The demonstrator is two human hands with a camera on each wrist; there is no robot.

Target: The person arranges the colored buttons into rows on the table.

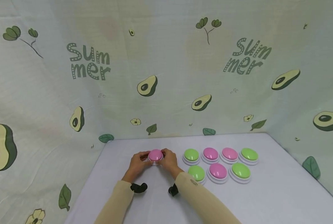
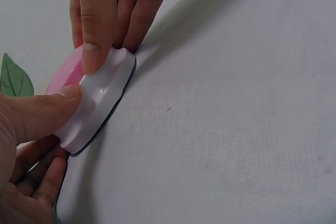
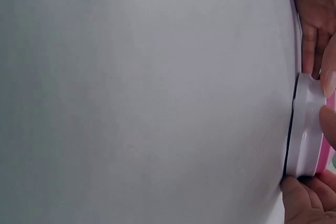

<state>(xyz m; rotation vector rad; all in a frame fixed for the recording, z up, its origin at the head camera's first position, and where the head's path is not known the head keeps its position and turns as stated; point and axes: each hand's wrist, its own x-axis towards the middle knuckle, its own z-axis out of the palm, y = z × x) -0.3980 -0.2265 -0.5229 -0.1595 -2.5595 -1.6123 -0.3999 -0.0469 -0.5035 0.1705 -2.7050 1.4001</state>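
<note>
A pink push button with a domed top and white round base sits on the white table at left of centre. My left hand grips it from the left side. From the right side my right hand holds the same button. In the left wrist view both thumbs press on the white rim of the button, while other fingers curl about its edge. The right wrist view catches the button's base at its right edge, between fingers of both hands. The button's underside is hidden.
To the right stand two rows of similar buttons, green and pink, among them a green one and a pink one. My right sleeve partly covers the front-left green button. A printed cloth hangs behind the table.
</note>
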